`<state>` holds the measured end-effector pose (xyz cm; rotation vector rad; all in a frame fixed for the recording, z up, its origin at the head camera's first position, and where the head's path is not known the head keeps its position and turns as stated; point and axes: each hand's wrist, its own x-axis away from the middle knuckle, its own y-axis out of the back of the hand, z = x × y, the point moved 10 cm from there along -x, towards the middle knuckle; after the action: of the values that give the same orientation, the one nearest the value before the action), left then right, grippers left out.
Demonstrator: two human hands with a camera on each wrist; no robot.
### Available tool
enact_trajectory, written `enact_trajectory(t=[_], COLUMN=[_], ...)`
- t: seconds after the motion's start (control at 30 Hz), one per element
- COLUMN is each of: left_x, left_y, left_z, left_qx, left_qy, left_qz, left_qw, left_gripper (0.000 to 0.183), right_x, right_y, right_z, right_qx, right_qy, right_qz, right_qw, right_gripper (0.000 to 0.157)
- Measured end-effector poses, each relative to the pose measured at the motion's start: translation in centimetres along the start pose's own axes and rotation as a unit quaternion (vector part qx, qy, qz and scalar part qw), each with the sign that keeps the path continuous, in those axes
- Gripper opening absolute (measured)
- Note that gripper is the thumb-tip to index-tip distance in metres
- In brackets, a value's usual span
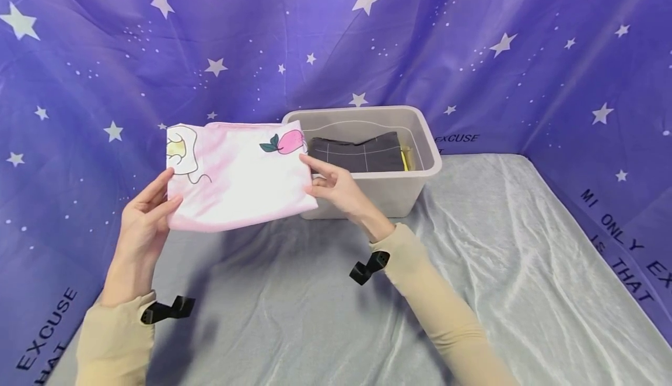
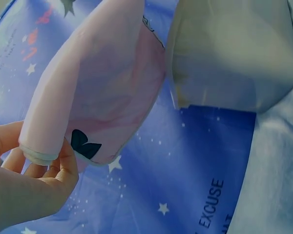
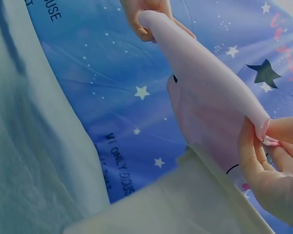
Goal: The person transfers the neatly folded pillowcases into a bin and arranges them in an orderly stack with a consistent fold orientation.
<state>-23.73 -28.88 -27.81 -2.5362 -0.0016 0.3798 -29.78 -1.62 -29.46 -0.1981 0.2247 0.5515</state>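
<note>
A folded pink-and-white piece of fabric [image 1: 238,179], printed with a pink fruit and a yellow-and-white figure, is held up between both hands. At its left edge my left hand [image 1: 144,220] pinches it, thumb in front. My right hand [image 1: 336,188] pinches the right edge, beside the rim of a grey plastic bin [image 1: 362,196]. From the left wrist, the fabric's thick rolled fold [image 2: 51,107] shows between the fingers of the left hand [image 2: 39,185]. In the right wrist view the right hand [image 3: 276,168] grips the other end of the fold.
Inside the bin stands a dark folded cloth [image 1: 362,155] with pale grid lines, with a yellow item [image 1: 405,160] at its right. Grey velvety cloth [image 1: 472,246] covers the table. A purple star-printed curtain [image 1: 315,36] hangs behind and along the sides.
</note>
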Motion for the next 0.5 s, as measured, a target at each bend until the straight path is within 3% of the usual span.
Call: enact_trajectory(t=[0.5], left_x=[-1.8], left_y=[-4.0], left_z=[3.3], left_qx=[-0.028], left_qy=[0.032], left_qz=[0.044], left_qw=[0.9981], left_gripper=[0.048], right_x=[1.9], right_y=[4.8], right_z=[1.7], right_qx=[0.044], right_qy=[0.021], right_qz=[-0.037], right_qw=[0.998], right_gripper=[0.061])
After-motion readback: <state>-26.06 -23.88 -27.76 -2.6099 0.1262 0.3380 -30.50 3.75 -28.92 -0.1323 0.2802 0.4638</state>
